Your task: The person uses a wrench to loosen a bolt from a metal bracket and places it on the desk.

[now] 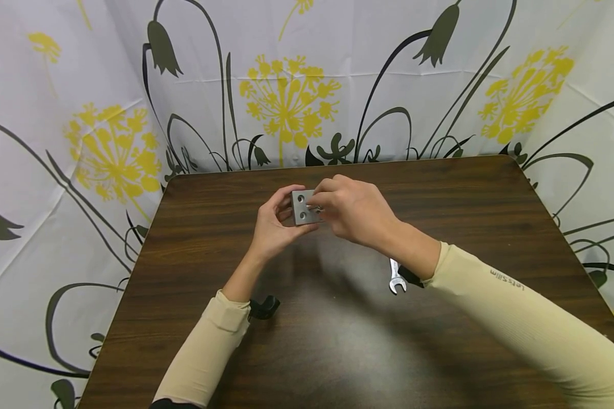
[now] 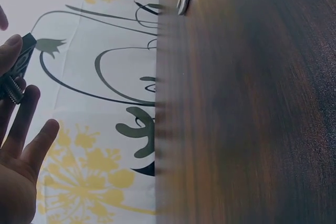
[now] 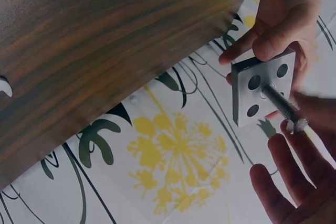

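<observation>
Plate point(image 1: 299, 207): held up above the bench point(image 1: 210, 238); metal by its look, so probably stiff, smooth and fairly heavy; best taken by its edges — where the left hand point(image 1: 275, 228) grips it. Bolt point(image 3: 282, 104): stands out from the plate's middle, pinched near its head by the right hand point(image 1: 355, 210) (which blocks part of the plate overhead). Wrench point(image 1: 396, 282): on the bench, partly hidden by the right arm point(image 1: 414, 244). Curtain point(image 1: 199, 96): patterned, behind.

Pale glare on tabletop point(image 1: 337, 358); wrist views dimmer.
</observation>
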`<action>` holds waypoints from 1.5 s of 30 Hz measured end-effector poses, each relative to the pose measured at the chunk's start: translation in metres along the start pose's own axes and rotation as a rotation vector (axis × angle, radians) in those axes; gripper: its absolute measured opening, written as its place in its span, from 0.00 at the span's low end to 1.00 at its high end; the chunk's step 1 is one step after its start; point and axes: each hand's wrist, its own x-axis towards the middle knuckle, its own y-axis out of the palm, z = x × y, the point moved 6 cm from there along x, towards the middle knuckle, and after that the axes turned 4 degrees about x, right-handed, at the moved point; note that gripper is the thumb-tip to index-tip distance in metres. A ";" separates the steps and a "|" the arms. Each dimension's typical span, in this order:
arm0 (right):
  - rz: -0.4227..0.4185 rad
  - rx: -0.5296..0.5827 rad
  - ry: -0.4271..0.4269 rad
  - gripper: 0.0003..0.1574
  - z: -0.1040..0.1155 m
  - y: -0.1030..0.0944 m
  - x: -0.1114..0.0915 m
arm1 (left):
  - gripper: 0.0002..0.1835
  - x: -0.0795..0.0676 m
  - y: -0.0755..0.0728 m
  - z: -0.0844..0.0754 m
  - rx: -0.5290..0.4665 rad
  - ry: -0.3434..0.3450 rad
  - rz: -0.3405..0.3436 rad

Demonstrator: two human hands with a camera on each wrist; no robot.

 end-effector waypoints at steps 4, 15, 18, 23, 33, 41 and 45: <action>-0.028 -0.011 0.121 0.17 -0.005 -0.001 0.001 | 0.38 0.000 0.000 -0.001 -0.002 0.007 -0.007; 0.016 0.004 0.126 0.10 -0.007 -0.002 0.002 | 0.38 0.001 0.000 0.000 0.021 0.008 -0.010; 0.041 -0.001 0.049 0.14 -0.003 -0.001 0.001 | 0.39 0.002 0.000 0.011 0.016 0.001 -0.010; 0.004 -0.012 0.043 0.16 -0.003 -0.001 0.000 | 0.40 0.002 -0.001 0.028 0.009 0.014 -0.012; -0.031 0.016 0.192 0.14 -0.013 -0.005 -0.001 | 0.39 0.003 -0.001 0.027 -0.001 0.036 -0.016; 0.006 0.010 0.041 0.14 -0.004 -0.005 -0.003 | 0.40 0.002 0.000 0.028 0.007 0.024 -0.017; -0.027 0.021 0.052 0.16 -0.004 -0.007 -0.004 | 0.40 0.003 0.000 0.025 0.005 0.013 -0.016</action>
